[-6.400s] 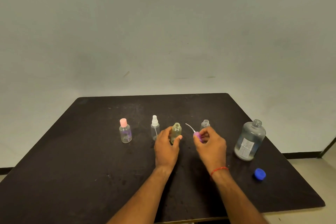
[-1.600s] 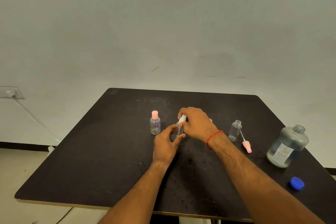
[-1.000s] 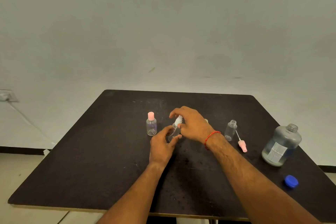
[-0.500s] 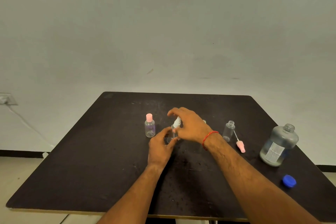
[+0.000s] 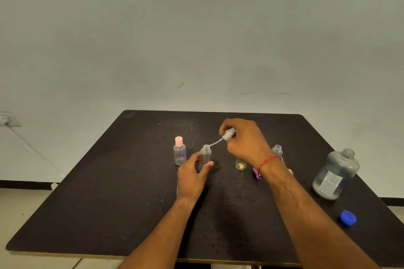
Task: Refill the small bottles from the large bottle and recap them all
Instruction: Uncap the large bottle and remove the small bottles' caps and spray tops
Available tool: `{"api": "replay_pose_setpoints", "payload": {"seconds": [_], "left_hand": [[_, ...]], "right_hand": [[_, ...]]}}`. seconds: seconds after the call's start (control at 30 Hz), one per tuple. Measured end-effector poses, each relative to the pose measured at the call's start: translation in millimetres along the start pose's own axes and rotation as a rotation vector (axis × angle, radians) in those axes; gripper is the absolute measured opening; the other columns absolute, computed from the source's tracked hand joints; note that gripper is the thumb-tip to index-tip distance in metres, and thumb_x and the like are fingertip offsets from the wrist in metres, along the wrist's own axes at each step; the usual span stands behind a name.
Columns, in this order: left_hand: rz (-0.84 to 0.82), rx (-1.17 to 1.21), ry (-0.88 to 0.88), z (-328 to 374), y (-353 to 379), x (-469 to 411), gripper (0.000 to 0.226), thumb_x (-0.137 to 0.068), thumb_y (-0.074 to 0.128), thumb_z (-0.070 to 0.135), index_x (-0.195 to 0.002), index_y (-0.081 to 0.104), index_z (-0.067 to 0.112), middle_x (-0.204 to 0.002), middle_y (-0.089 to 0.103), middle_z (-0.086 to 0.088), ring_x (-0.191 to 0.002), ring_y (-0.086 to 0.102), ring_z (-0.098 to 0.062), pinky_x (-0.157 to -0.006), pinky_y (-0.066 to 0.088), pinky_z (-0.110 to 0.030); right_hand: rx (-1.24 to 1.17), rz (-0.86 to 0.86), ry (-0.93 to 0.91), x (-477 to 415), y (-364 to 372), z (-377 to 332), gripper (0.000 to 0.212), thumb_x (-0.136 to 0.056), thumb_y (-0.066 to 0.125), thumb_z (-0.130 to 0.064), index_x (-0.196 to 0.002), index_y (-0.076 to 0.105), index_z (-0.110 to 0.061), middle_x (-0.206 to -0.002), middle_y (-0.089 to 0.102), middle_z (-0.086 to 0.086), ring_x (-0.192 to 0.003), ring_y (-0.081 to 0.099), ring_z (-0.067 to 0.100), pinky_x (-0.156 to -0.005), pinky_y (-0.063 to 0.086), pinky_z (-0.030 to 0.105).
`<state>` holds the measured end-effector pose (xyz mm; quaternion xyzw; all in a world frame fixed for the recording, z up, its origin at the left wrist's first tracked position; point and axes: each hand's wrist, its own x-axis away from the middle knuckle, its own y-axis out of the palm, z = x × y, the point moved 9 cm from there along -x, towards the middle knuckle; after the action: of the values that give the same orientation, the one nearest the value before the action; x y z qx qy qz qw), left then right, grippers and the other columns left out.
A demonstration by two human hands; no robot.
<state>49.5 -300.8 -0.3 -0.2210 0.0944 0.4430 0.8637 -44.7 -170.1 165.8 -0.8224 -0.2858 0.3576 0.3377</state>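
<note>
While the black table [image 5: 113,192] carries everything as it did half a second ago, one change is seen at its middle. The large bottle [image 5: 335,174] is stood uncapped at the right edge, part full, well apart from the hands, with its blue cap [image 5: 348,217] laid nearer the front. The right hand [image 5: 244,141] is closed on the white spray top [image 5: 228,133], which has now been lifted clear of the clear bottle [image 5: 205,157], the dip tube trailing down to the neck. That bottle is steadied upright by the left hand [image 5: 192,176], wrapped loosely round it. A third small bottle is judged opened for filling; only the pink-capped bottle [image 5: 179,151] is left shut
</note>
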Motion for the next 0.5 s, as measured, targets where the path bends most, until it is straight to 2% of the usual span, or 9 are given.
{"api": "replay_pose_setpoints", "payload": {"seconds": [0.13, 0.23, 0.33, 0.4, 0.5], "left_hand": [[0.024, -0.018, -0.018, -0.7, -3.5, 0.2, 0.024, -0.09, 0.076, 0.037, -0.112, 0.068, 0.033, -0.098, 0.068, 0.027, -0.098, 0.061, 0.017, -0.076, 0.045, -0.001], [0.023, -0.02, -0.034, -0.3, -3.0, 0.6, 0.022, -0.092, 0.074, 0.035, -0.112, 0.064, 0.036, -0.1, 0.066, 0.029, -0.096, 0.06, 0.02, -0.076, 0.044, 0.001], [0.026, -0.038, -0.029, 0.8, -2.9, 0.8, 0.022, -0.092, 0.074, 0.032, -0.112, 0.065, 0.032, -0.098, 0.064, 0.029, -0.094, 0.057, 0.023, -0.075, 0.041, 0.004], [0.032, -0.058, 0.001, 3.1, -3.0, 0.3, 0.021, -0.092, 0.075, 0.029, -0.111, 0.066, 0.028, -0.098, 0.065, 0.026, -0.096, 0.058, 0.018, -0.075, 0.041, 0.002], [0.035, -0.089, 0.047, 6.0, -2.6, -1.0, 0.027, -0.09, 0.077, 0.025, -0.115, 0.068, 0.023, -0.103, 0.063, 0.018, -0.1, 0.058, 0.005, -0.082, 0.04, -0.002]], "right_hand": [[-0.061, 0.221, 0.037, 20.7, -22.2, 15.5, 0.027, -0.07, 0.062, 0.0, -0.078, 0.064, -0.025, -0.078, 0.064, -0.01, -0.071, 0.059, 0.009, -0.062, 0.049, 0.027], [-0.101, 0.349, 0.08, 40.8, -14.2, 31.6, 0.016, -0.076, 0.066, -0.01, -0.078, 0.061, -0.025, -0.074, 0.062, -0.011, -0.069, 0.059, 0.009, -0.061, 0.051, 0.03], [-0.132, 0.373, 0.174, 58.5, 17.7, 53.0, 0.012, -0.078, 0.069, -0.019, -0.077, 0.057, -0.024, -0.07, 0.062, -0.009, -0.067, 0.061, 0.01, -0.064, 0.053, 0.036], [-0.135, 0.358, 0.252, 68.3, 41.8, 66.3, 0.015, -0.078, 0.069, -0.023, -0.076, 0.054, -0.025, -0.068, 0.062, -0.009, -0.064, 0.061, 0.011, -0.07, 0.052, 0.037], [-0.006, 0.309, 0.303, 77.9, 71.0, 76.1, 0.018, -0.079, 0.066, -0.03, -0.075, 0.049, -0.025, -0.065, 0.059, -0.008, -0.06, 0.059, 0.013, -0.07, 0.037, 0.029]]}}
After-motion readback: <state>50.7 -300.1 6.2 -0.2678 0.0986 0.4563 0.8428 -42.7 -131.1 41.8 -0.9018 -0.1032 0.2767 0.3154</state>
